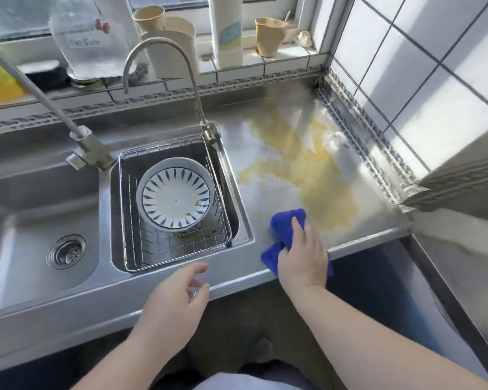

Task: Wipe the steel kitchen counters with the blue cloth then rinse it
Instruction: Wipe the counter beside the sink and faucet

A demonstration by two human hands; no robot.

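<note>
The steel counter point(268, 192) to the right of the sinks carries a wide yellow smear point(302, 161) running from the back wall toward the front edge. My right hand point(302, 254) presses the bunched blue cloth point(285, 223) onto the counter's front edge, just left of the smear's near end. Part of the cloth hangs over the edge under my wrist. My left hand point(178, 299) hovers over the front rim below the small sink, fingers apart and holding nothing.
A wire basket point(223, 220) in the small sink holds a blue-patterned white plate point(176, 197). A gooseneck tap point(192, 77) stands behind it, a second tap point(88, 147) further left, over the large sink point(26, 235) with its drain. Cups and bottles line the sill point(288, 56). A tiled wall point(423, 80) bounds the right.
</note>
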